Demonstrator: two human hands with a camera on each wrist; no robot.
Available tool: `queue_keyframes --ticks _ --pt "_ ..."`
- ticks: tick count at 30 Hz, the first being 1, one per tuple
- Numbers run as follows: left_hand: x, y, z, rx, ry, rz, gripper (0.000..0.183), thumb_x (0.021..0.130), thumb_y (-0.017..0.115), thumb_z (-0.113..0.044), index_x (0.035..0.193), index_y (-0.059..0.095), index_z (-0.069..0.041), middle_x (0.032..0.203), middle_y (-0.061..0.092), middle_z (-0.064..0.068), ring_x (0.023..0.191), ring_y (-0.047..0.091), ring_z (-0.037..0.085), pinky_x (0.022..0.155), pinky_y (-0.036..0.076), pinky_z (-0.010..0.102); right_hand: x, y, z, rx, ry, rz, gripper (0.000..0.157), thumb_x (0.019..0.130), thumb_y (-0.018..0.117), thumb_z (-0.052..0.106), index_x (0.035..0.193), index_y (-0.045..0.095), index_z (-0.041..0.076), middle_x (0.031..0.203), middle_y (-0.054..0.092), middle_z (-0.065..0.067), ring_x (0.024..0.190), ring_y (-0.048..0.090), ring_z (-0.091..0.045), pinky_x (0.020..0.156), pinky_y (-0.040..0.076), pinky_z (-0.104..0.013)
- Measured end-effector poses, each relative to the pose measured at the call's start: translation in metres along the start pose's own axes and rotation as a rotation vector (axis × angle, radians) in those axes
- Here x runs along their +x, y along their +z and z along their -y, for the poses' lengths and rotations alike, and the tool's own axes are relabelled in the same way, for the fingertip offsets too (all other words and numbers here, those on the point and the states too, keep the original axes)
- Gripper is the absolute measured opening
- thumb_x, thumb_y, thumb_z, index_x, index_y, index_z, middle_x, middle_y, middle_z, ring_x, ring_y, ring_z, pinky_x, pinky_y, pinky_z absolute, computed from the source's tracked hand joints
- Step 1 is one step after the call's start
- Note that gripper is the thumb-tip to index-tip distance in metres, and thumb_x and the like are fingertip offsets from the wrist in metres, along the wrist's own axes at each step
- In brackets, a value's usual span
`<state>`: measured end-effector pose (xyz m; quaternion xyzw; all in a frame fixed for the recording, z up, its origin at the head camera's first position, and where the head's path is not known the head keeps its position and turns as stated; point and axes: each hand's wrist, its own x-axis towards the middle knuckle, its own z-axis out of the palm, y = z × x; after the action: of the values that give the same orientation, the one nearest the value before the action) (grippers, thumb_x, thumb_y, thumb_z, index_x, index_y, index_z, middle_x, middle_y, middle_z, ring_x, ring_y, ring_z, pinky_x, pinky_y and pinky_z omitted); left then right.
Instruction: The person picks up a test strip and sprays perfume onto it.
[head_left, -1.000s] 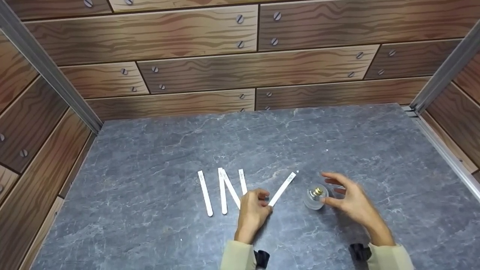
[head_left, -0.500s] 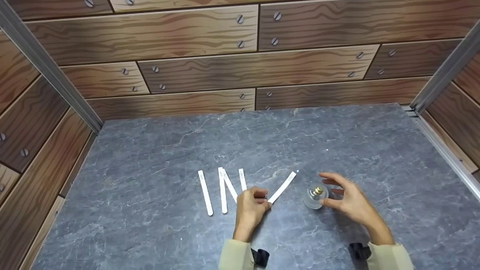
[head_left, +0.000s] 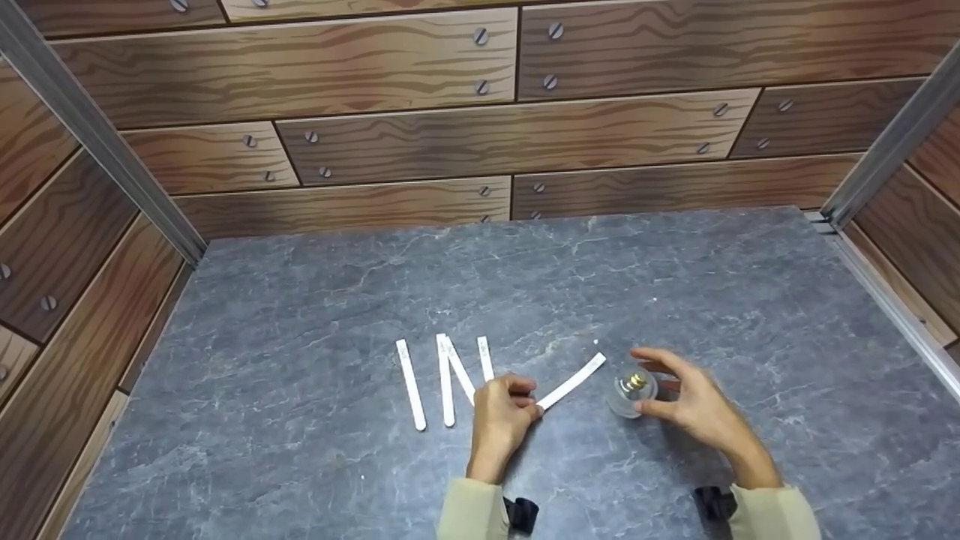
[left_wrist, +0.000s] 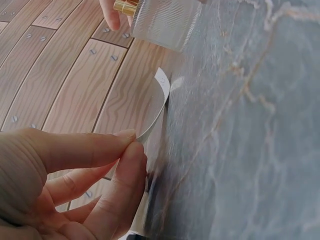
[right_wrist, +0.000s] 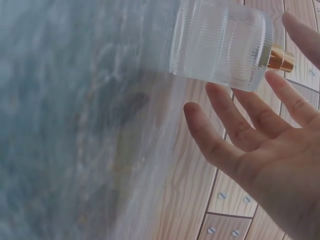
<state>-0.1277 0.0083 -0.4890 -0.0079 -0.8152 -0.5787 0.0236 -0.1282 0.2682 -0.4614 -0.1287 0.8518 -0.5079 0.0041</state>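
Observation:
Between thumb and forefinger, my left hand (head_left: 504,420) pinches one end of a white paper scent strip (head_left: 576,379). The strip bends upward in a curve, its printed far end (left_wrist: 161,79) lifted off the table in the left wrist view. A ribbed clear glass perfume bottle (right_wrist: 220,42) with a gold spray nozzle (right_wrist: 281,59) stands upright to the strip's right. My right hand (head_left: 697,397) is beside this bottle, fingers spread and loosely bent around its right side. In the right wrist view, its fingertips (right_wrist: 215,90) are close to the glass.
Several more white paper strips (head_left: 411,390) lie left of my left hand, one slanting (head_left: 460,371) between two near-upright ones; my hand hides part of them. Wood-print panels (head_left: 465,142) wall the grey marbled table (head_left: 337,292) at back and sides.
The far end of the held strip has swung right and curved up towards the bottle. My right hand has shifted slightly left, closer around the bottle. The other strips and bottle stay put.

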Motion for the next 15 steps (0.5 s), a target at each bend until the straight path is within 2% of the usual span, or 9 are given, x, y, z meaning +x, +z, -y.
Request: queue_keyframes --ticks 2,5,10,15 --pt "-0.0003 0.0000 -0.0004 0.005 0.007 0.003 0.025 0.070 0.076 0.017 0.091 0.074 0.004 0.085 0.074 0.010 0.074 0.072 0.018 0.065 0.059 0.022 0.0000 0.0008 -0.0005 0.001 -0.007 0.000 0.066 0.075 0.083 -0.007 0.134 0.055 -0.011 0.132 0.058 -0.029 0.119 0.057 -0.044 0.098 0.052 -0.027" --pt "-0.0012 0.0000 -0.0004 0.008 0.015 0.012 0.026 0.068 0.075 0.018 0.091 0.073 0.005 0.085 0.074 0.012 0.074 0.073 0.021 0.065 0.059 0.022 0.0004 0.0016 -0.0011 -0.008 -0.015 0.011 0.065 0.075 0.084 -0.006 0.133 0.055 -0.012 0.132 0.058 -0.029 0.120 0.056 -0.043 0.099 0.052 -0.032" --pt "-0.0024 0.0010 -0.0001 0.057 0.039 0.020 0.025 0.067 0.071 0.019 0.088 0.073 0.004 0.081 0.073 0.010 0.070 0.072 0.017 0.063 0.059 0.022 0.0009 0.0034 -0.0005 -0.041 0.017 0.031 0.063 0.076 0.084 -0.004 0.132 0.056 -0.011 0.131 0.060 -0.028 0.122 0.055 -0.041 0.101 0.051 -0.037" --pt "-0.0035 0.0040 0.0010 0.146 0.100 0.014 0.025 0.064 0.067 0.018 0.082 0.073 0.002 0.073 0.071 0.007 0.064 0.067 0.011 0.058 0.056 0.021 0.0004 0.0052 0.0003 -0.149 0.012 0.038 0.063 0.073 0.085 -0.004 0.131 0.059 -0.009 0.127 0.062 -0.028 0.114 0.060 -0.038 0.099 0.051 -0.050"
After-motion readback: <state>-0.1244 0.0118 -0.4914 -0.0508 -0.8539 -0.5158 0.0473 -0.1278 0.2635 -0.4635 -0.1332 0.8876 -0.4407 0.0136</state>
